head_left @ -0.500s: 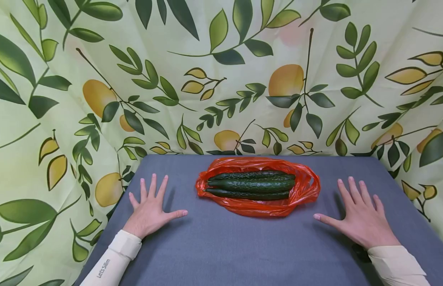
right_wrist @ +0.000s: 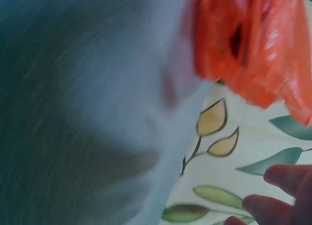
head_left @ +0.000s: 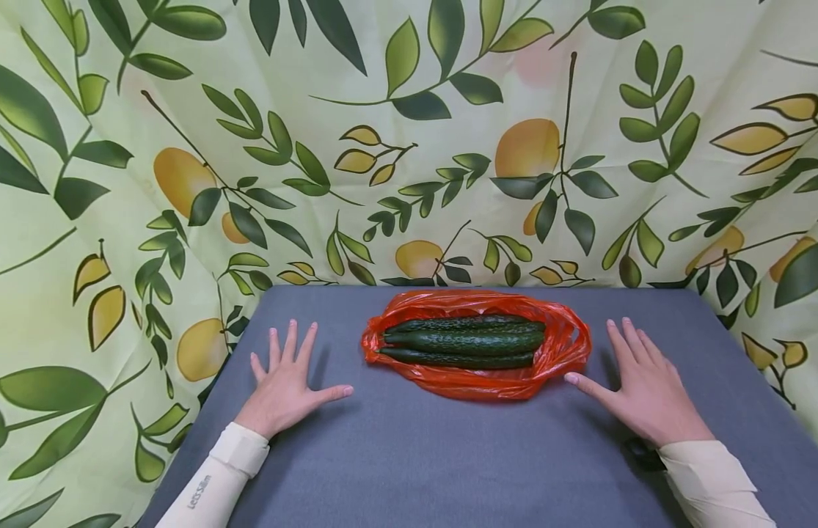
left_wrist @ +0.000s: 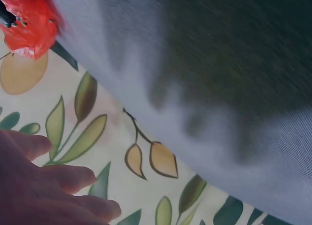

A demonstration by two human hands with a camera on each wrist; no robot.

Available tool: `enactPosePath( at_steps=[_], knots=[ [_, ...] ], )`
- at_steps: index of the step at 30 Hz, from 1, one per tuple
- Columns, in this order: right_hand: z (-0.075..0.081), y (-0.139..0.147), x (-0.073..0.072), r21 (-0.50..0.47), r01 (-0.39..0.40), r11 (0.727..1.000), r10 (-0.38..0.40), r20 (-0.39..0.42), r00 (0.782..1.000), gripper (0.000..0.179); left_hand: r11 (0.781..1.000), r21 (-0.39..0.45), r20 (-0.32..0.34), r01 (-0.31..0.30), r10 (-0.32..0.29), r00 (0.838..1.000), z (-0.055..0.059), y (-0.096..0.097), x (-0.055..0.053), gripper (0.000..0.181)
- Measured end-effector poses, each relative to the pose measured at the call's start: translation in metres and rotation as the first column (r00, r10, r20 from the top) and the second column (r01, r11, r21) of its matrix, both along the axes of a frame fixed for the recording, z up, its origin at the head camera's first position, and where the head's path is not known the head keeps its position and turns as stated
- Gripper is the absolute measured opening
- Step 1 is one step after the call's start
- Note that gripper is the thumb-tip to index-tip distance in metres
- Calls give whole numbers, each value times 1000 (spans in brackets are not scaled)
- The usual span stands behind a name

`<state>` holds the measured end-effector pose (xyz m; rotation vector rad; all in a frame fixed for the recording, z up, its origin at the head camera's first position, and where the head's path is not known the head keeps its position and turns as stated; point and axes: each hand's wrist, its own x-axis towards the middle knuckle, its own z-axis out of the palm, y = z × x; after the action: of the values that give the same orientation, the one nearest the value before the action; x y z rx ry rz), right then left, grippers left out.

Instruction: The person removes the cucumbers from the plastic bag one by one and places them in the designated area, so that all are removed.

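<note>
Several dark green cucumbers (head_left: 464, 341) lie side by side, left to right, in an opened red plastic bag (head_left: 475, 389) at the back middle of the table. My left hand (head_left: 286, 396), fingers spread and holding nothing, is over the table left of the bag. On the other side my right hand (head_left: 646, 392) is spread too, its thumb close to the bag's right end but apart from it. In the left wrist view the bag (left_wrist: 36, 30) shows at the top left corner; in the right wrist view it (right_wrist: 263, 49) fills the upper right.
A grey-blue cloth covers the table (head_left: 435, 462). Behind and beside it hangs a pale curtain (head_left: 356, 242) printed with leaves and orange fruit. A dark object (head_left: 643, 455) sits at the right wrist by the sleeve.
My right hand has moved left and slightly forward, nearer the bag. The left hand has shifted a little to the right. The bag and cucumbers stay where they were.
</note>
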<state>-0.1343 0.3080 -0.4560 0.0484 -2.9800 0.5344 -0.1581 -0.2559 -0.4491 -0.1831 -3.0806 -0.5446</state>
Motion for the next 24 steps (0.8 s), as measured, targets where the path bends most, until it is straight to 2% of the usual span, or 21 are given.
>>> enactPosePath(
  at_steps=[6,9,13,15,19,24],
  knots=[
    [10,-14,-12,-189,9,982,-22,-67,997,100,997,49,-51,61,-58,997,0,17,-7,133],
    [15,-22,-16,-240,17,971,-46,-113,992,90,992,86,-71,97,-91,993,3,30,-12,131],
    [18,-32,-24,-288,18,958,-58,-131,990,83,979,154,-88,135,-123,989,6,51,-21,124],
    [18,-36,-29,-302,17,953,-58,-127,990,81,966,202,-102,162,-143,984,8,64,-26,116],
    [17,-42,-36,-320,26,947,-68,-120,990,76,924,288,-151,251,-216,965,13,94,-35,92],
    [15,-48,-41,-338,28,941,-79,-138,987,67,879,321,-180,353,-309,934,18,132,-45,72]
  ],
)
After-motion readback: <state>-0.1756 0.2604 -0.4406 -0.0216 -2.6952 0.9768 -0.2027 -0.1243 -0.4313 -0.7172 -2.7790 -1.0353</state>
